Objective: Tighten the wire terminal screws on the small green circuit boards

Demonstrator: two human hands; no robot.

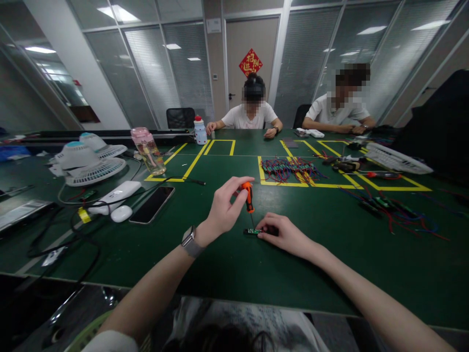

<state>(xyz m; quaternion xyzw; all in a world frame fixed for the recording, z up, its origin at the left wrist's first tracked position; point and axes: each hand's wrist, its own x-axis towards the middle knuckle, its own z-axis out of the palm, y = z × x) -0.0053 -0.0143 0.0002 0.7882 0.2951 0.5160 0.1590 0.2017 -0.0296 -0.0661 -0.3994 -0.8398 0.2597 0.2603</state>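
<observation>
board: small circuit board (252, 231) flat on green table (227, 264), just ahead of me, mid-table
screwdriver: orange handle (248, 196), upright, tip down on board
L hand (224, 210): fingers pinched round screwdriver handle
R hand (284, 234): fingertips pressed on board's right end
nearby: phone (152, 204) to left, wire pile (289, 168) beyond

A green table (227, 264) marked with yellow tape boxes (190, 164) carried a small circuit board (252, 231), a dark phone (152, 205), two white desk fans (88, 164), a pink bottle (148, 150) and a heap of red-and-blue wired boards (289, 169).
</observation>
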